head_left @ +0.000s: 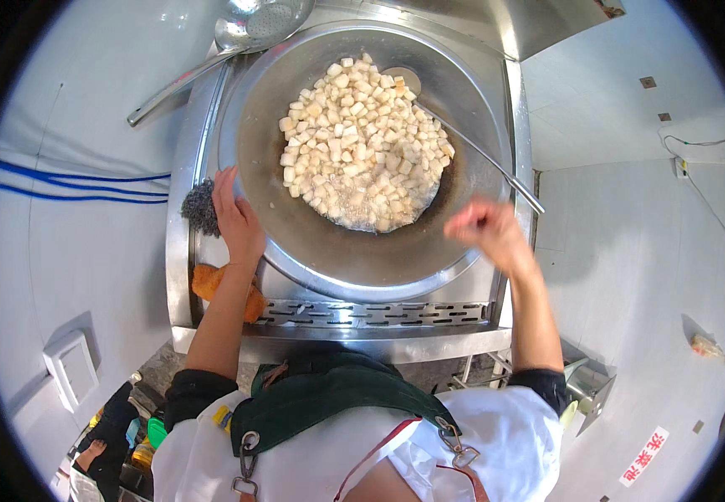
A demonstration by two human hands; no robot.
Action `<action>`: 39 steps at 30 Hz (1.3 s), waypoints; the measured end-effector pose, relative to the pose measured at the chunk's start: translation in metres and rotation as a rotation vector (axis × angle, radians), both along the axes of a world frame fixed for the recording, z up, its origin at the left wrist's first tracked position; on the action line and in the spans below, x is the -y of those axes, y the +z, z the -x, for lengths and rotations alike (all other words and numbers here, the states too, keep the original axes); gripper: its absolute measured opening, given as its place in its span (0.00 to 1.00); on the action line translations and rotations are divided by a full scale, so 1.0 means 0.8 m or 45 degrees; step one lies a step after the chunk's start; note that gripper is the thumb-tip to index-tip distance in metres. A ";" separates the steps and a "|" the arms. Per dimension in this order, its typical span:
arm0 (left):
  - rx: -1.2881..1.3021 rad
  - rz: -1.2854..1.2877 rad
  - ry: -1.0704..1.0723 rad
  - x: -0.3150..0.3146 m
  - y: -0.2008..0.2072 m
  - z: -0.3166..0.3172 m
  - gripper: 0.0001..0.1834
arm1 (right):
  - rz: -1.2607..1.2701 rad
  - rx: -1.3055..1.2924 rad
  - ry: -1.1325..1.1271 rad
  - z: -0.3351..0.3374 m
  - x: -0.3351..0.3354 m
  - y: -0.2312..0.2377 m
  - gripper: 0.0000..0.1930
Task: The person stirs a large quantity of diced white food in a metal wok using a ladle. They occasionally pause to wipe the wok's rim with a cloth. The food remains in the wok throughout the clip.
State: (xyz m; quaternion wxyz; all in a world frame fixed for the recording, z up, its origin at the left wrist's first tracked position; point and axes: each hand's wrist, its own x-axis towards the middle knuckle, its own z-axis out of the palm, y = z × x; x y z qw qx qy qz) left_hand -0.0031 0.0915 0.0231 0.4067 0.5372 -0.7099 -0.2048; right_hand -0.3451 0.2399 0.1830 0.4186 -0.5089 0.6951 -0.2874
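Observation:
A big metal wok (342,259) holds many pale, cubed pieces of food (362,138), with bubbling liquid along their near edge. My left hand (237,219) lies at the wok's left rim, fingers stretched out and holding nothing. Over the right side of the wok is my right hand (490,232), its fingers curled together and slightly blurred. Whatever it may pinch is hidden. A long-handled ladle (479,151) rests in the wok, its bowl beside the food and its handle across the right rim.
A perforated strainer (264,23) lies at the back left. Left of the wok are a grey scouring pad (201,207) and an orange cloth (208,281). A slotted drain (371,315) runs along the stove's front. Another person's hand (91,454) shows at the lower left.

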 end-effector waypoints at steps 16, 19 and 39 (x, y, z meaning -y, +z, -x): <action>-0.048 0.075 -0.017 0.000 -0.012 0.000 0.27 | -1.068 -0.745 0.479 0.007 -0.425 -0.059 0.15; -0.006 0.053 0.025 -0.002 -0.010 0.001 0.28 | -0.754 -1.130 -0.175 0.044 -0.381 -0.060 0.09; 0.134 0.013 0.067 -0.007 0.011 0.006 0.28 | -0.174 -0.954 0.384 0.167 -0.013 -0.126 0.32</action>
